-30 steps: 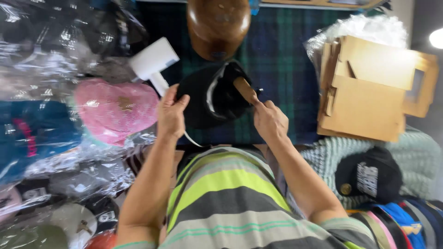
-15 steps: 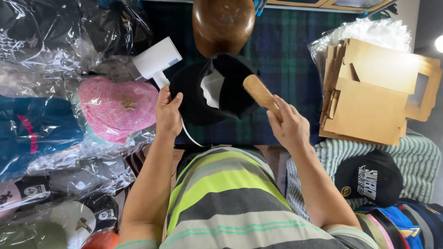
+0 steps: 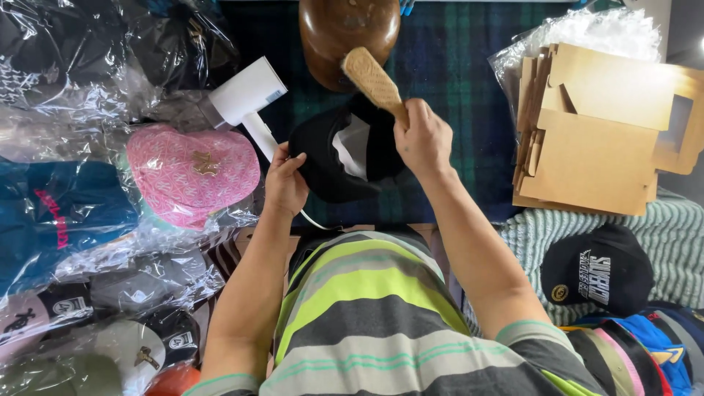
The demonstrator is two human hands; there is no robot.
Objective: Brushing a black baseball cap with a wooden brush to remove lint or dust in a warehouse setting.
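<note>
Raised since earlier, the right hand [image 3: 424, 139] grips a wooden brush [image 3: 374, 82] above the black cap [image 3: 345, 154]. Left hand [image 3: 284, 182] pinches the cap's left edge.

Bright, even daylight; glare on the plastic bags [image 3: 88, 110]; sharp focus, slight wide-angle stretch at the edges

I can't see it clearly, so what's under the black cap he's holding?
Under the black cap lies the dark green plaid cloth. A thin white cord emerges below it; whatever else sits directly beneath is covered.
</note>
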